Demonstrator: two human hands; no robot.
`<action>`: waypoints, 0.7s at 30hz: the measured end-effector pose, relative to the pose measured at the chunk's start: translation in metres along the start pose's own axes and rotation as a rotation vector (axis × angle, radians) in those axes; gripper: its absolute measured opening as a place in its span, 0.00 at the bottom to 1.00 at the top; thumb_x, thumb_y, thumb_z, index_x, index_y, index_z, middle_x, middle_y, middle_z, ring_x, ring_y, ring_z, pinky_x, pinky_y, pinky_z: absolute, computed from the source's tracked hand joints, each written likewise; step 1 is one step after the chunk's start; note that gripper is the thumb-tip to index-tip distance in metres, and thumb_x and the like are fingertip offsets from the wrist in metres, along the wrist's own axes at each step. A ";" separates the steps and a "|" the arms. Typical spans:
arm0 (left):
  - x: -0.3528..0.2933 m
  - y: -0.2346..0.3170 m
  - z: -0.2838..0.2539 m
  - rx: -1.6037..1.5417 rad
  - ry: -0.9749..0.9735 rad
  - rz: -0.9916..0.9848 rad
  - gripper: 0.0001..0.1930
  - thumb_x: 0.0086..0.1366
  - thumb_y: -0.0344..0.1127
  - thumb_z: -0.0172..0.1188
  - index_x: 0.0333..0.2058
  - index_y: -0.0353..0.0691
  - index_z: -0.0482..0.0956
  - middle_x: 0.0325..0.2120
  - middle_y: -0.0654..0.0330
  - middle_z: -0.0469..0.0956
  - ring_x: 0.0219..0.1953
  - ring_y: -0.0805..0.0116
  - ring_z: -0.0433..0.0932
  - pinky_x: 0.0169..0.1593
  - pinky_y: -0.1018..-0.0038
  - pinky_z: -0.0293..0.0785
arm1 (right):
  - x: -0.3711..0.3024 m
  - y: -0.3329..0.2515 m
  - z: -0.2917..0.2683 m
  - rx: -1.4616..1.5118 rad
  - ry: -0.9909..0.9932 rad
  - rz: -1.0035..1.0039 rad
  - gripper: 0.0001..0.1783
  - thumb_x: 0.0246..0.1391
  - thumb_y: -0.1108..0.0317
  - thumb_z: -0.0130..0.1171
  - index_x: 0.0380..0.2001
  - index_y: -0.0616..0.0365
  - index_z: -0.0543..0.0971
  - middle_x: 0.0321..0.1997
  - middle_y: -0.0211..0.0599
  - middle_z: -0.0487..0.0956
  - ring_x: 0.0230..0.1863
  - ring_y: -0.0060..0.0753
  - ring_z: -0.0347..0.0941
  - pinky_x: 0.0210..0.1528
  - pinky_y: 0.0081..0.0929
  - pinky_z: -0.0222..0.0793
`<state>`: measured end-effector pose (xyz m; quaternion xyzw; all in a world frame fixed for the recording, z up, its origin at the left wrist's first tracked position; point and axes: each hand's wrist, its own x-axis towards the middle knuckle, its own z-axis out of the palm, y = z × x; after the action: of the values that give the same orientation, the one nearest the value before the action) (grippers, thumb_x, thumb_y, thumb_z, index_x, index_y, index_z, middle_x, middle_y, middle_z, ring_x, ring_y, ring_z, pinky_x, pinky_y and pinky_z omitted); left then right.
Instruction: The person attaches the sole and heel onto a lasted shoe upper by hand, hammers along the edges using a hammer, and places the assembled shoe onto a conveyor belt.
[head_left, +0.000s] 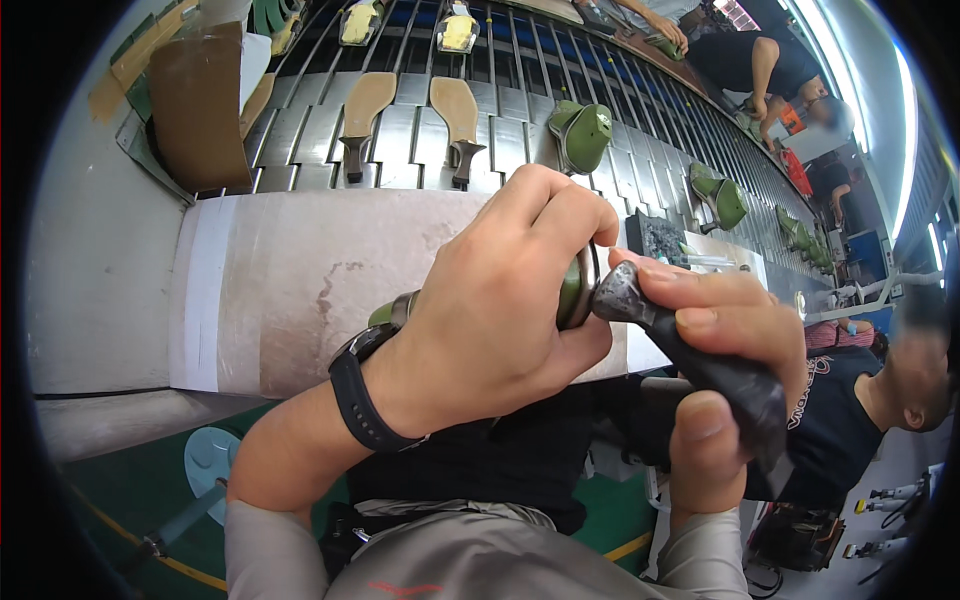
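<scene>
green shoe (571, 298) gripped under the left hand (510, 295) mid-frame, knuckles up, right hand (740, 325) clasping a black tool (715, 365) just beside it

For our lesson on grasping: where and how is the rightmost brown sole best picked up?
Probably pinch the sole by its dark heel, coming from the table side: the heel points that way and is narrower than the broad, flat front.

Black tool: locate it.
In the head view, right of centre: the black tool is in the right hand, its end beside the green piece in the left hand.
</scene>
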<state>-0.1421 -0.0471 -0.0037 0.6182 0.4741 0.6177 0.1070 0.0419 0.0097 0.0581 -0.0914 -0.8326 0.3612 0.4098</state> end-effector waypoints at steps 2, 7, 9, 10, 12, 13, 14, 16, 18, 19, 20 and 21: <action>0.001 -0.003 0.000 0.006 0.012 0.003 0.25 0.46 0.22 0.70 0.46 0.36 0.76 0.42 0.52 0.75 0.44 0.49 0.77 0.48 0.62 0.76 | -0.002 0.002 0.000 -0.102 -0.038 -0.037 0.32 0.67 0.36 0.64 0.48 0.58 0.74 0.49 0.57 0.85 0.55 0.53 0.85 0.65 0.48 0.77; 0.002 -0.004 -0.001 0.049 0.039 0.002 0.24 0.47 0.23 0.71 0.46 0.36 0.76 0.41 0.52 0.75 0.44 0.49 0.77 0.48 0.62 0.76 | 0.002 -0.003 0.005 -0.343 -0.010 -0.035 0.32 0.69 0.32 0.57 0.48 0.53 0.75 0.52 0.49 0.89 0.53 0.41 0.86 0.71 0.42 0.63; 0.000 -0.006 0.000 0.045 0.038 -0.006 0.25 0.46 0.24 0.71 0.46 0.36 0.76 0.41 0.52 0.75 0.44 0.50 0.77 0.48 0.62 0.76 | 0.002 -0.008 0.006 -0.328 0.005 0.054 0.31 0.69 0.36 0.59 0.48 0.56 0.75 0.52 0.52 0.88 0.53 0.43 0.86 0.77 0.47 0.56; 0.000 -0.005 0.000 0.042 0.040 -0.011 0.25 0.46 0.24 0.71 0.46 0.36 0.76 0.41 0.52 0.75 0.44 0.50 0.77 0.48 0.62 0.76 | 0.003 -0.005 0.004 -0.331 0.008 0.050 0.31 0.69 0.36 0.59 0.48 0.56 0.75 0.52 0.52 0.88 0.53 0.43 0.86 0.77 0.47 0.56; 0.002 -0.007 0.002 0.047 0.040 -0.002 0.26 0.46 0.24 0.71 0.47 0.36 0.76 0.41 0.52 0.75 0.44 0.50 0.77 0.48 0.62 0.76 | 0.004 0.006 -0.001 -0.099 -0.048 -0.167 0.24 0.59 0.63 0.73 0.50 0.72 0.80 0.52 0.68 0.85 0.57 0.58 0.85 0.64 0.50 0.81; 0.003 -0.009 0.002 0.051 0.038 -0.002 0.26 0.47 0.25 0.72 0.48 0.36 0.76 0.41 0.52 0.75 0.44 0.50 0.77 0.48 0.62 0.76 | 0.001 0.005 0.002 -0.128 -0.017 -0.137 0.23 0.60 0.64 0.73 0.50 0.73 0.80 0.52 0.68 0.85 0.57 0.59 0.85 0.63 0.49 0.81; 0.003 -0.009 0.002 0.052 0.036 0.002 0.26 0.47 0.25 0.72 0.48 0.36 0.76 0.41 0.52 0.75 0.44 0.50 0.77 0.48 0.62 0.76 | -0.001 0.004 0.005 -0.129 -0.013 -0.139 0.23 0.60 0.64 0.73 0.50 0.73 0.80 0.52 0.68 0.85 0.57 0.59 0.85 0.63 0.49 0.81; 0.004 -0.009 0.000 0.047 0.003 -0.040 0.28 0.48 0.27 0.74 0.49 0.36 0.75 0.42 0.51 0.75 0.45 0.50 0.77 0.49 0.63 0.76 | -0.007 0.006 0.007 -0.160 0.003 -0.127 0.22 0.59 0.66 0.73 0.50 0.73 0.80 0.52 0.69 0.85 0.56 0.59 0.86 0.63 0.48 0.81; 0.006 -0.010 0.000 0.063 0.008 -0.010 0.28 0.48 0.28 0.76 0.49 0.36 0.75 0.42 0.51 0.74 0.45 0.50 0.77 0.49 0.63 0.76 | -0.016 0.018 0.011 -0.125 0.022 -0.183 0.23 0.59 0.67 0.73 0.50 0.73 0.80 0.53 0.70 0.84 0.57 0.59 0.86 0.63 0.47 0.81; 0.006 -0.012 -0.002 0.078 0.020 0.010 0.29 0.49 0.30 0.78 0.50 0.36 0.75 0.43 0.51 0.74 0.46 0.50 0.77 0.50 0.63 0.76 | -0.020 0.022 0.015 -0.122 0.038 -0.187 0.22 0.60 0.67 0.72 0.51 0.73 0.79 0.53 0.69 0.84 0.58 0.59 0.85 0.64 0.46 0.80; 0.007 -0.013 -0.003 0.082 0.019 0.014 0.29 0.49 0.30 0.78 0.50 0.36 0.75 0.43 0.51 0.74 0.46 0.50 0.77 0.50 0.63 0.76 | -0.022 0.026 0.018 -0.117 0.054 -0.192 0.22 0.60 0.67 0.71 0.52 0.72 0.79 0.54 0.69 0.84 0.58 0.58 0.85 0.64 0.46 0.80; 0.008 -0.014 -0.005 0.099 0.008 0.010 0.30 0.49 0.32 0.79 0.51 0.37 0.75 0.43 0.51 0.74 0.46 0.50 0.77 0.50 0.62 0.76 | -0.025 0.030 0.017 -0.082 0.069 -0.169 0.22 0.61 0.68 0.71 0.52 0.72 0.79 0.54 0.68 0.84 0.59 0.57 0.85 0.64 0.45 0.79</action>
<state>-0.1546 -0.0364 -0.0079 0.6229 0.5014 0.5963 0.0712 0.0410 0.0116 0.0160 -0.0502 -0.8367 0.2877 0.4632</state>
